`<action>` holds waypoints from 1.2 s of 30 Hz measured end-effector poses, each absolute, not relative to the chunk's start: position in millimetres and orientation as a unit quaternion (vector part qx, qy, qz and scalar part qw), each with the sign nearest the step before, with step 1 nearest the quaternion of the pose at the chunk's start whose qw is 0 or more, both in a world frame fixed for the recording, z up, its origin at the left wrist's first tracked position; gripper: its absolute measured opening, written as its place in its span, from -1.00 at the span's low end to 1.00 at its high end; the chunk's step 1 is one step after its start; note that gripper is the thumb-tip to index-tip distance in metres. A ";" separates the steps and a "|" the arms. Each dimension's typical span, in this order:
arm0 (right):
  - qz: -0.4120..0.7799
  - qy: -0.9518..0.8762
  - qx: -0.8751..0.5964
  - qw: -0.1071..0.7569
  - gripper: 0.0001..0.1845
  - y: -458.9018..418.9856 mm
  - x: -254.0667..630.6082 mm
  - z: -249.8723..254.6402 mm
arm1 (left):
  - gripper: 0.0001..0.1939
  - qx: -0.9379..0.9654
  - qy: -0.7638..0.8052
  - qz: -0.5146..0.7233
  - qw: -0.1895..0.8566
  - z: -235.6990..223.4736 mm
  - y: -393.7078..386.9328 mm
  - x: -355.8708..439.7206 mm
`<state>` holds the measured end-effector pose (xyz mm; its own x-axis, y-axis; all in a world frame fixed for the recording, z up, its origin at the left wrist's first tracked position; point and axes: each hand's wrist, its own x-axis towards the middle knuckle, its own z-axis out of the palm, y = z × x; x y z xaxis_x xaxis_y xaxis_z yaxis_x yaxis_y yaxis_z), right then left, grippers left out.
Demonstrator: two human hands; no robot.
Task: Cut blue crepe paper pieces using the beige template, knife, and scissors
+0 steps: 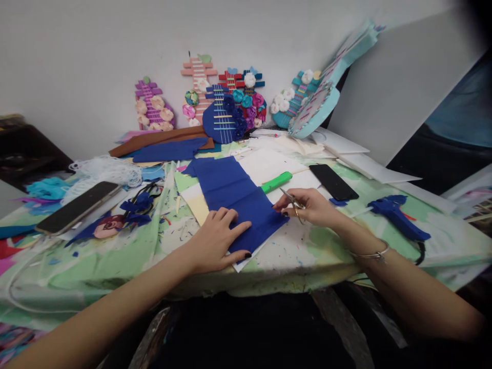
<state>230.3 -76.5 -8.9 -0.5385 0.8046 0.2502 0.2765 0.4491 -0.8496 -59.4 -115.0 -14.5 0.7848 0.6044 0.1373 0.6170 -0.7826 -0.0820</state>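
Note:
A sheet of dark blue crepe-like paper [234,189] lies on the table in front of me, with white and yellow paper partly showing beneath it. My left hand [221,238] rests flat on its near left part, fingers spread. At the sheet's right corner, my right hand [309,205] is closed around a small pair of scissors [292,200], blades pointing up and left. Its fingertips also touch the blue edge. Just beyond the sheet lies a bright green cutter or marker [277,182]; its exact kind is unclear.
A black phone [333,181] and a blue glue gun [400,216] lie on the right. Another phone [79,207], white netting [103,174] and blue scraps sit left. Decorated guitar-shaped crafts [221,115] lean against the wall. White boards [380,169] lie at the back right.

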 end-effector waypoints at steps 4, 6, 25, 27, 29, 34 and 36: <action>0.419 -0.804 -0.315 0.281 -0.79 -54.6 207.6 2.5 | -0.38 -0.942 -0.324 -0.050 0.068 -14.2 -116.0 -58.8; 0.416 -0.828 -0.293 0.235 -0.79 -43.4 192.6 7.3 | -0.39 -0.943 -0.320 -0.047 0.075 -13.5 -115.6 -58.9; 0.235 -0.862 -0.348 0.286 -0.83 -72.6 190.8 17.7 | -0.44 -0.955 -0.282 -0.030 0.081 -6.0 -111.1 -58.9; 0.172 -0.895 -0.328 0.249 -0.77 -99.3 192.5 17.0 | -0.44 -0.955 -0.285 -0.036 0.076 -9.0 -111.6 -60.0; 0.144 -0.923 -0.287 0.210 -0.67 -125.3 191.5 9.8 | -0.45 -0.953 -0.290 -0.050 0.072 -12.4 -112.1 -61.4; 0.076 -0.962 -0.227 0.128 -0.55 -161.6 184.4 -15.3 | -0.44 -0.950 -0.296 -0.079 0.067 -17.3 -112.0 -64.4; 0.045 -0.962 -0.242 0.118 -0.55 -164.8 182.8 -18.4 | -0.44 -0.950 -0.295 -0.076 0.070 -16.9 -111.3 -64.8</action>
<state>182.8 -164.8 -18.4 -0.8547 0.4764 0.2062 0.4551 0.8787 -0.1439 -64.8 -111.3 -16.9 0.8145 0.5495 0.1862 0.5708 -0.8165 -0.0873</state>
